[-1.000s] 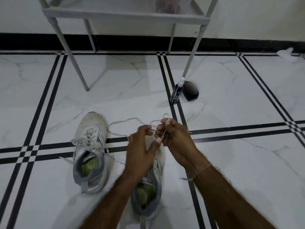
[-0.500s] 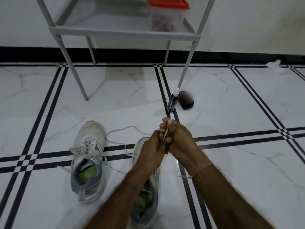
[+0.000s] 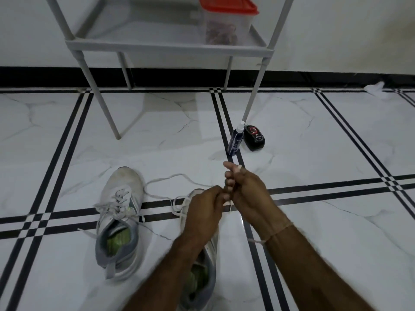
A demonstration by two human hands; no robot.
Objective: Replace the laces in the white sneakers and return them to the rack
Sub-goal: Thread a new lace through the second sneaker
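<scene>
On a white marble floor crossed by black stripes, a person's two hands meet above the right sneaker [image 3: 208, 250], much as they did half a second earlier, though the view has tipped up since then, so more of the rack [image 3: 170, 44] and the whole of its red-lidded tub [image 3: 226, 22] now show. The right hand [image 3: 247, 189] is curled shut, pinching a white lace [image 3: 170, 178] whose end pokes out at the top of the fist, while the left hand [image 3: 204, 209] is closed against it, fingertips touching; what the left hand grips, if anything, cannot be made out. From the hands the lace runs in a slack loop over the floor toward the left sneaker [image 3: 119, 218], which lies laced and toe-forward, well apart from the rack. The right sneaker sits mostly hidden under the left forearm. Both shoes show green insoles inside grey collars. The clear tub on the rack's lower shelf holds a brownish jumble too blurred to name. By the rack's near right leg stand a dark spray bottle [image 3: 235, 141] and, just beside it, a small black case [image 3: 254, 137].
</scene>
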